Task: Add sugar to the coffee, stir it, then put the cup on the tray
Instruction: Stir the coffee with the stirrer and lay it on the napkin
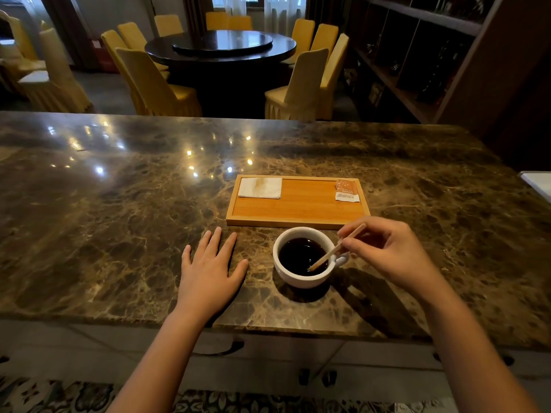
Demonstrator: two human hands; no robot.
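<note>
A white cup (293,280) of dark coffee stands on the marble counter, just in front of a wooden tray (298,208). My right hand (387,251) pinches a thin wooden stir stick (328,256) whose lower end dips into the coffee at the cup's right side. My left hand (208,269) lies flat on the counter to the left of the cup, fingers spread, holding nothing. An orange sugar packet (346,190) lies in the tray's far right corner. A folded white napkin (260,188) lies in its far left corner.
The marble counter (119,204) stretches wide to the left and behind the tray. A white object's edge (536,186) shows at the far right. Beyond the counter stand a round dark table (220,46) and yellow-covered chairs.
</note>
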